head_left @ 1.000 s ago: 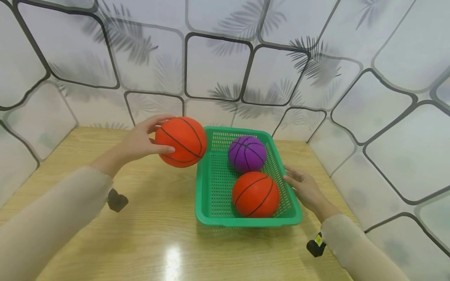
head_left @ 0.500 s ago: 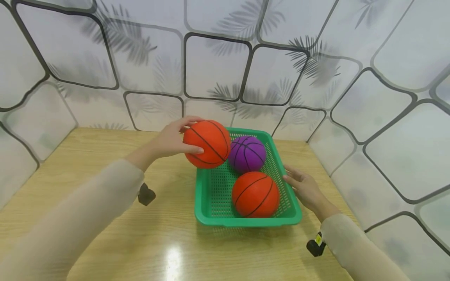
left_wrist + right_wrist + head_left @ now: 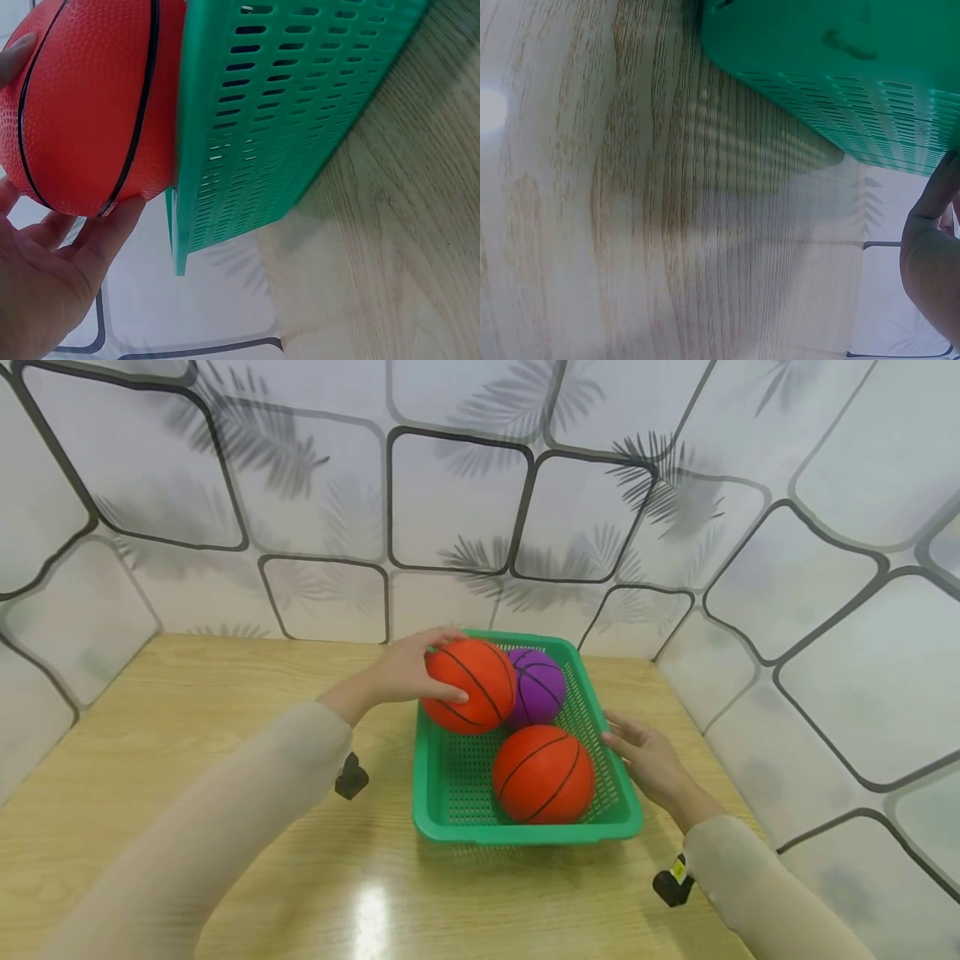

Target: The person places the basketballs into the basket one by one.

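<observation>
An orange-red toy basketball with black lines is in my left hand, gripped between thumb and fingers at the back left of a green plastic basket. In the left wrist view this ball sits at the basket's rim, with the fingers curved around its near side. A purple toy basketball lies in the back of the basket, partly hidden by the held ball. Another orange-red basketball rests at the front. My right hand touches the basket's right side with its fingers fairly straight.
The basket stands on a light wooden table. A pale patterned wall rises behind the table and along its right side. Dark small devices hang under both wrists, such as the right one.
My left hand has carried the orange-red ball rightward, from left of the basket to over its back left part, and lowered it slightly. The right hand and basket have stayed put.
</observation>
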A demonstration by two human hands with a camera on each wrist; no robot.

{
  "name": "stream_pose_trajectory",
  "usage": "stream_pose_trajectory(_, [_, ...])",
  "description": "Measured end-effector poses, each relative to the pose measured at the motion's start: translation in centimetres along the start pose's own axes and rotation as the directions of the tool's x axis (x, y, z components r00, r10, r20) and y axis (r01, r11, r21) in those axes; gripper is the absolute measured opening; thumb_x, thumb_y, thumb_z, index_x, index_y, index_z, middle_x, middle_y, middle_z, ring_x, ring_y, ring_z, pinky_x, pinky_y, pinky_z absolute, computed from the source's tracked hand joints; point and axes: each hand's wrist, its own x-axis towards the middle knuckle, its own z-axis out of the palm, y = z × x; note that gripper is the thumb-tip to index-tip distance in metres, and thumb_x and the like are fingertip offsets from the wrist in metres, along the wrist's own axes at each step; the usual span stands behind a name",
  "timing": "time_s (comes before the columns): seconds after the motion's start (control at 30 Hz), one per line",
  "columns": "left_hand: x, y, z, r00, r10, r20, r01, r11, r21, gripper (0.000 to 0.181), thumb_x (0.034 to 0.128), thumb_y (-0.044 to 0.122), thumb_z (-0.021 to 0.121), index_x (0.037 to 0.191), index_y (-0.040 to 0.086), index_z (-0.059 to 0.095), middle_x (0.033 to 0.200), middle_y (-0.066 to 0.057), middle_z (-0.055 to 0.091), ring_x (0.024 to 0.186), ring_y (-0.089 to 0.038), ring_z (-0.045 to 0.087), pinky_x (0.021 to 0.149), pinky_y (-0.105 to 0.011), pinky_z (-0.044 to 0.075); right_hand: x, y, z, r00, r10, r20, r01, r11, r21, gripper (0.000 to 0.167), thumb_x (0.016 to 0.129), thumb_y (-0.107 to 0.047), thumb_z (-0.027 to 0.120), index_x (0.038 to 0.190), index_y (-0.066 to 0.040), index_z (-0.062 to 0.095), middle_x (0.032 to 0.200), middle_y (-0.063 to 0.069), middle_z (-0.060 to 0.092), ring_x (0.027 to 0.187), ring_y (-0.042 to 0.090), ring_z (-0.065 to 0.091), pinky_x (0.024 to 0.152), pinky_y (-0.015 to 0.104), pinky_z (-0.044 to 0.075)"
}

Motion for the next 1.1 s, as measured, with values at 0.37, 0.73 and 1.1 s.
stream_pose_trajectory(0.37, [0.9,-0.1,1.4,0.999,-0.024,0.032,0.022,0.998,0.057,0.081,0.0675,0.033,0.085,0.137,0.015,0.048,0.126,-0.012,0.054,0.110,-0.028,0.053,0.086,-0.042,0.050,0.0,0.0,0.0,1.000,0.001,0.004,-0.001,1.000,0.003,0.063,0.098,-0.026,0.055,0.150,-0.007,0.026,0.150,0.023,0.027,0.135,0.036,0.030,0.106,0.048,0.031])
stream_pose_trajectory(0.73, [0.5,-0.6,2.7,1.000,0.017,0.020,-0.018,0.998,0.053,0.081,0.0659,0.031,0.086,0.134,0.011,0.046,0.121,-0.013,0.055,0.107,-0.027,0.054,0.086,-0.041,0.050,-0.1,-0.2,0.0,1.000,0.004,0.000,-0.004,1.000,0.000,0.064,0.098,-0.026,0.056,0.151,-0.008,0.025,0.151,0.023,0.024,0.136,0.037,0.027,0.106,0.048,0.031])
stream_pose_trajectory(1.1, [-0.6,-1.8,3.8,1.000,0.006,-0.017,-0.004,0.992,0.124,0.090,0.0662,0.031,0.085,0.136,0.001,0.036,0.126,-0.018,0.054,0.112,-0.029,0.055,0.094,-0.044,0.045,-0.1,-0.1,0.1,1.000,0.016,0.001,-0.016,1.000,0.011,0.063,0.098,-0.028,0.055,0.151,-0.010,0.026,0.151,0.022,0.026,0.135,0.036,0.029,0.101,0.040,0.038])
